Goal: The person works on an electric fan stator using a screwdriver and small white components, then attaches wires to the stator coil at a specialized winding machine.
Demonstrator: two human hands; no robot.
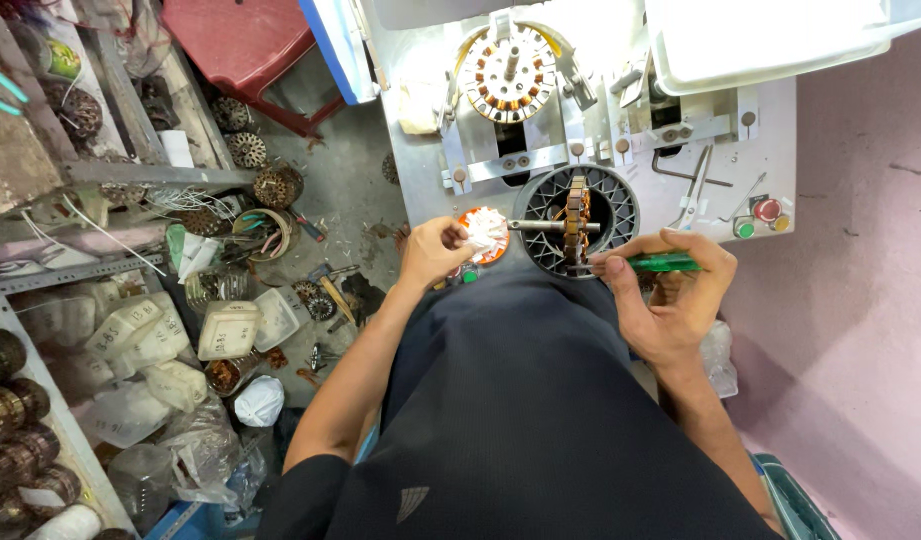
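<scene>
My left hand [435, 250] is closed on a bunch of small white paper strips [485, 232], held over a round orange lid [493, 250]. In my right hand [670, 295] is a green-handled tool [662, 263], its tip touching the lower edge of a copper-wound stator [577, 222]. The stator stands on edge on a steel shaft [538, 226] over a round black ribbed holder [612, 195]. A second stator [507, 73] sits flat on the winding machine behind.
The grey machine table [770, 160] carries pliers [694, 190], a hex key and coloured push buttons [763, 215]. A white tray [760, 40] lies at the back right. Left of me stand shelves with stators, plastic boxes [228, 330] and bags; a red stool [242, 45] behind.
</scene>
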